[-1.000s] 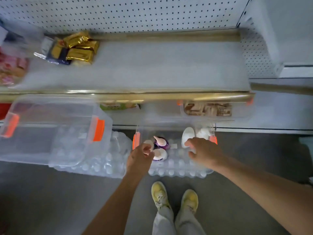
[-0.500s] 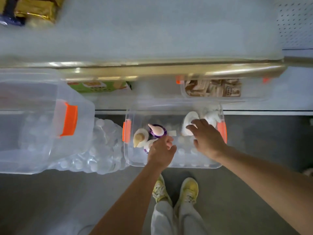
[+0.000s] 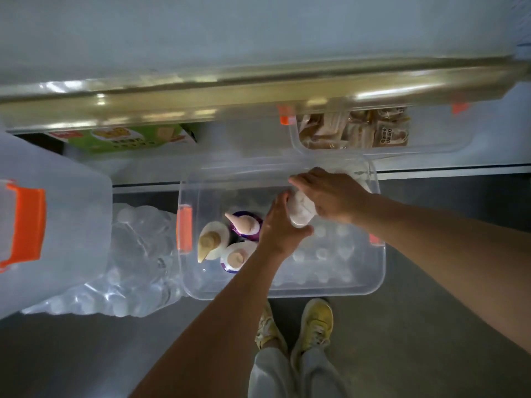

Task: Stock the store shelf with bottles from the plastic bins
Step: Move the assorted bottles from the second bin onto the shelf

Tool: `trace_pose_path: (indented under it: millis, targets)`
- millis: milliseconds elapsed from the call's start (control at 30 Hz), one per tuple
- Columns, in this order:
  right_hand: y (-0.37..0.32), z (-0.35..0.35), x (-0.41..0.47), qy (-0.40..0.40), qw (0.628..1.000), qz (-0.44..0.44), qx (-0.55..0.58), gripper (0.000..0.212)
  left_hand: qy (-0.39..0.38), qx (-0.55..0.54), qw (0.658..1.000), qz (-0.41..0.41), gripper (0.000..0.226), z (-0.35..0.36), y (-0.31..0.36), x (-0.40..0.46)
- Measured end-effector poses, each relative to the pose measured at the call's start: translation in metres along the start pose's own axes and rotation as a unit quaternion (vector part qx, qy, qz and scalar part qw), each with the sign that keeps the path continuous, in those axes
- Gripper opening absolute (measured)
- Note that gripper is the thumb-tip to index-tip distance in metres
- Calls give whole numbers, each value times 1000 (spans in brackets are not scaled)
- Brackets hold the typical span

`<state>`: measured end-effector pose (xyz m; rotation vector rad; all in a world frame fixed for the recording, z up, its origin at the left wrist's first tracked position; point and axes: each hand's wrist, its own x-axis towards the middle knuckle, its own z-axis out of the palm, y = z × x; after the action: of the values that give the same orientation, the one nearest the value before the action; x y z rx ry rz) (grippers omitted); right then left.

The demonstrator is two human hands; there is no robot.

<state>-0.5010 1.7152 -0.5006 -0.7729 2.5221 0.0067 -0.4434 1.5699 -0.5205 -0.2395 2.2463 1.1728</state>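
both hands over clear bin [image 3: 373, 285] on floor, below shelf [image 3: 258, 90]. white bottle [image 3: 300, 211] is between them, above bin's middle. r hand [image 3: 330, 196] lies over bottle top, fingers curved round it; l hand [image 3: 283, 225] cups its left side, thumb under. three pump bottles [image 3: 241, 225] stand upright in bin's left part, near orange latch [image 3: 184, 231]. second bin [image 3: 54, 225] w/ orange latch at left.

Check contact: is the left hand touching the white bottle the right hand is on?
Touching. In the head view the left hand lies against the white bottle, with its thumb under the bottle's lower end, while the right hand covers it from above.
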Motion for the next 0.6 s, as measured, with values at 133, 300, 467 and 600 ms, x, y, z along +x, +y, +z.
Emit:
trace_pose_path:
  millis: [133,300,467,600]
  targets:
    - [0,-2,13,-52,992,13,110,67,-6,7,1000,-7,85,-8,6,18]
    - [4,2,20,-102,987,-9,120,63,-11,53,998,-22,78,-4,0,20]
    - [3,-3,16,-95,989,-11,111,52,2,82,997,8,73,-6,0,11]
    - [-4,-15,4,-87,989,-7,123,58,-29,78,996,30,74,-20,3,-3]
